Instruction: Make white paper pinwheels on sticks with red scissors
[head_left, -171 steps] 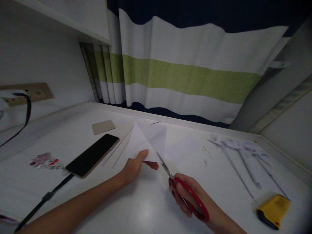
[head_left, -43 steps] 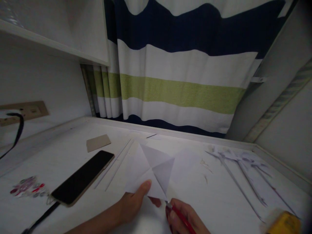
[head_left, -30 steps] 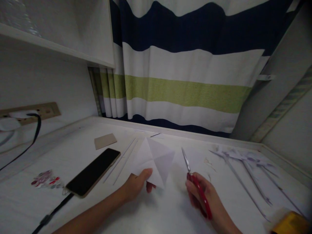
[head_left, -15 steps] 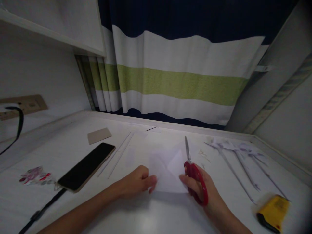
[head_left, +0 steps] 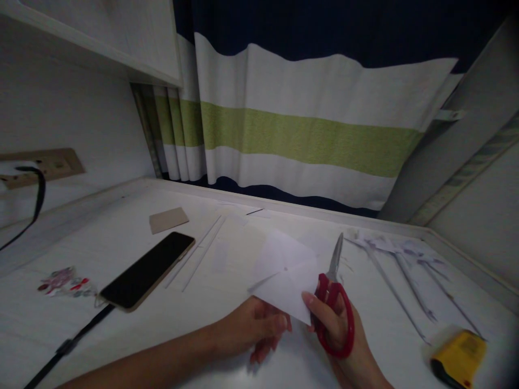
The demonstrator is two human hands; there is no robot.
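The creased white paper square (head_left: pixel 286 278) is pinched at its near corner by the right hand (head_left: pixel 334 324), which also holds red-handled scissors (head_left: pixel 333 302) near the counter's (head_left: pixel 227 351) front edge. The left hand (head_left: pixel 255 332) is curled loosely just beside it, empty. No legible writing is seen.

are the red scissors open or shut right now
Shut. The red scissors show one narrow blade line pointing up and away, no gap between blades. The right hand holds the handles and also pinches the white paper.
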